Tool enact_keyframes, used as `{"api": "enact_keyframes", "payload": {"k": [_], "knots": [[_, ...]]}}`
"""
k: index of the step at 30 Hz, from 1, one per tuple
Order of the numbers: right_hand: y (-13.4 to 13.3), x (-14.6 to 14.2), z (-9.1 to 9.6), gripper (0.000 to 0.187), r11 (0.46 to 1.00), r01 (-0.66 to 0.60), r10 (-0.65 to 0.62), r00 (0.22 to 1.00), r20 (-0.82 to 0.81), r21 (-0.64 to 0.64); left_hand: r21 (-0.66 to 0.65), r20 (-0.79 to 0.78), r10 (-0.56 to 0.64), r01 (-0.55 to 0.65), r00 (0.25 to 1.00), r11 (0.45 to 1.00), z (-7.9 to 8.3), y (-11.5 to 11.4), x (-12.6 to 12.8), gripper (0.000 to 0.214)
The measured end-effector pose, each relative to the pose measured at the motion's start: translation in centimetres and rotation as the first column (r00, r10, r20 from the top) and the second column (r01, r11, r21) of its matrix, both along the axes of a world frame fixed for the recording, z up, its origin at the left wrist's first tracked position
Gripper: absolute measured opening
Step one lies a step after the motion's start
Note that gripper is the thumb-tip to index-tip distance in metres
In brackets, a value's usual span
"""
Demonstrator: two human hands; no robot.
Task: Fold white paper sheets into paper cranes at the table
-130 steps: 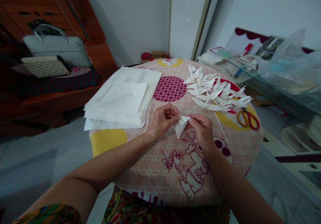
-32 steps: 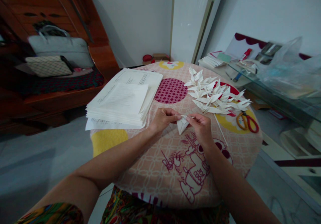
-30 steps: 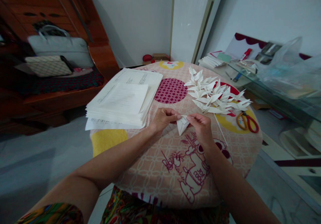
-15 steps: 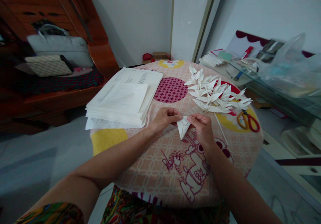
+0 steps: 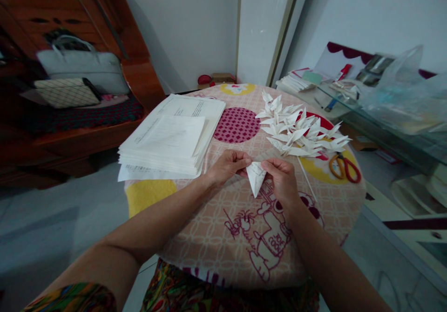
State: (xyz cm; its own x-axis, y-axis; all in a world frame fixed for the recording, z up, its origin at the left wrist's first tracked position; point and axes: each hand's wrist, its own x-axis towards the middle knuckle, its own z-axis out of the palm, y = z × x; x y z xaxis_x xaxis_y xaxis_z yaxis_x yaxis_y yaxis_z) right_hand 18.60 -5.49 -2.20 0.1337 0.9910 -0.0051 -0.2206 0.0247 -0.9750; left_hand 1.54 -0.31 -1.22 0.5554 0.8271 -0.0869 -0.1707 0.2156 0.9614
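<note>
Both my hands hold one small folded white paper piece (image 5: 255, 178) just above the round table (image 5: 216, 237), its point hanging down. My left hand (image 5: 226, 166) pinches its left top corner with closed fingers. My right hand (image 5: 283, 181) pinches the right top corner, fingers curled. Behind my right hand lies a heap of several finished folded paper pieces (image 5: 300, 132). A thick stack of white printed sheets (image 5: 172, 137) sits at the table's left.
Orange-handled scissors (image 5: 344, 167) lie at the table's right edge, next to a thin white stick (image 5: 307, 179). A glass-topped shelf with bags and papers (image 5: 391, 102) stands to the right. A wooden bench with a grey bag (image 5: 82, 67) is at the left.
The folded piece has been turned and pressed between my fingers; its point now hangs a little lower. My hands stay in the same spot over the table.
</note>
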Motion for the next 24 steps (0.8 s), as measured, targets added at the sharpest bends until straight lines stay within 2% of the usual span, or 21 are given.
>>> {"api": "enact_keyframes", "payload": {"k": [4, 11, 14, 16, 18, 20, 24], "knots": [[0.1, 0.0, -0.1, 0.019, 1.000, 0.005, -0.005, 1.000, 0.004, -0.018, -0.025, -0.066, 0.014, -0.016, 0.998, 1.000, -0.1, 0.3, -0.1, 0.046], [0.3, -0.2, 0.3, 0.021, 0.996, 0.000, -0.012, 0.988, -0.153, -0.084, -0.102, 0.009, 0.012, -0.011, 1.000, 0.995, 0.1, 0.1, 0.2, 0.045], [0.1, -0.1, 0.2, 0.022, 0.998, -0.014, 0.010, 0.997, -0.071, -0.062, -0.077, -0.038, -0.001, -0.002, 0.999, 0.997, 0.2, 0.1, 0.0, 0.039], [0.0, -0.1, 0.1, 0.021, 0.998, -0.029, 0.030, 0.999, 0.018, -0.049, -0.018, -0.089, -0.022, 0.021, 0.996, 1.000, 0.1, 0.1, 0.0, 0.038], [0.0, -0.3, -0.1, 0.021, 0.997, -0.044, 0.046, 0.998, 0.038, -0.056, 0.034, -0.128, -0.047, 0.052, 0.991, 0.998, 0.1, 0.0, 0.1, 0.042], [0.1, -0.6, -0.1, 0.021, 0.993, -0.069, 0.065, 0.997, -0.045, -0.091, 0.034, -0.120, -0.061, 0.065, 0.991, 0.997, 0.0, -0.2, 0.3, 0.046], [0.3, -1.1, 0.0, 0.023, 0.981, -0.109, 0.070, 0.971, -0.228, -0.161, -0.064, -0.048, -0.051, 0.048, 0.998, 0.997, -0.3, -0.4, 0.7, 0.051]]}}
